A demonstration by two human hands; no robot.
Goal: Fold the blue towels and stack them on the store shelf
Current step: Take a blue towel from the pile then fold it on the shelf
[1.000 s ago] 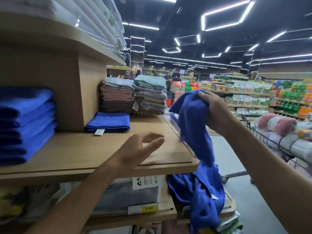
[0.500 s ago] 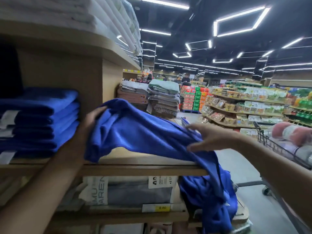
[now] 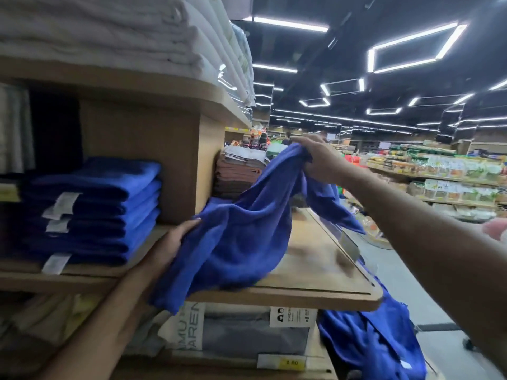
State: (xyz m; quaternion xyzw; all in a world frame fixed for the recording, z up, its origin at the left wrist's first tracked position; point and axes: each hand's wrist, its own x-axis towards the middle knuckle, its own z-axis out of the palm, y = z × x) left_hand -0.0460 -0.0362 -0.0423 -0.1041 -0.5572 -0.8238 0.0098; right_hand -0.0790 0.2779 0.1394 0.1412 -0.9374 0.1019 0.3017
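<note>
Starting at the far left, the folded blue stack (image 3: 90, 209) sits on the wooden shelf (image 3: 315, 270), tags facing out, and that is where this one has to land. Next comes my left hand (image 3: 167, 245), fingers curled around the near edge of the loose blue towel (image 3: 241, 242), thumb on top. The cloth sags in a belly across the shelf board, so I judge the best thing now is to pull both hands apart until that edge runs taut and level. Further right, my right hand (image 3: 315, 160) is raised, fingers pinched closed on a bunched corner. I should work that bunch out to a true corner before laying anything flat. Lowest on the right, more blue cloth (image 3: 378, 338) hangs below the shelf edge; I cannot tell whether it is this towel's tail or another.
</note>
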